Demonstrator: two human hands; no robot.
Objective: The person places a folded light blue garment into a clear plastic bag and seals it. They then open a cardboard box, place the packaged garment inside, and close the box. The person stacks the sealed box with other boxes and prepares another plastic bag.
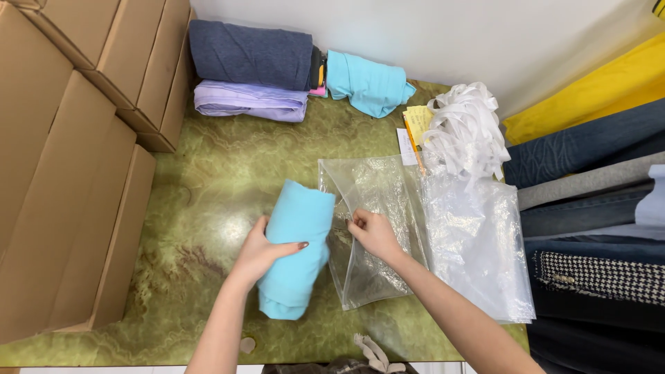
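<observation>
Gripping the rolled light-blue knit garment (296,246) across its middle, our left hand (262,251) is curled partly shut, thumb over the top and fingers hidden underneath. Our right hand (373,232) sits at three o'clock of the roll, pinching the near edge of the clear plastic zip bag (374,228) between closed fingertips. The roll lies on the green marbled tabletop (222,173), just touching the bag's mouth side.

To do this well, we judge that the right hand should lift the top layer so the mouth gapes wide, while the left keeps the roll tight and feeds it in end first, so no fold catches on the edge.

At two o'clock a heap of white ribbon strips (467,128) rests beside a stack of clear plastic bags (478,242). At twelve o'clock lie folded dark-blue, lilac and turquoise fabrics (256,69); brown cardboard boxes (69,152) stand at nine o'clock.

We cannot tell whether the bag's mouth is already open, since the film is see-through and crinkled. The rolls of cloth (596,194) at three o'clock are cut off by the edge, as is a beige strap (374,353) at six o'clock.
</observation>
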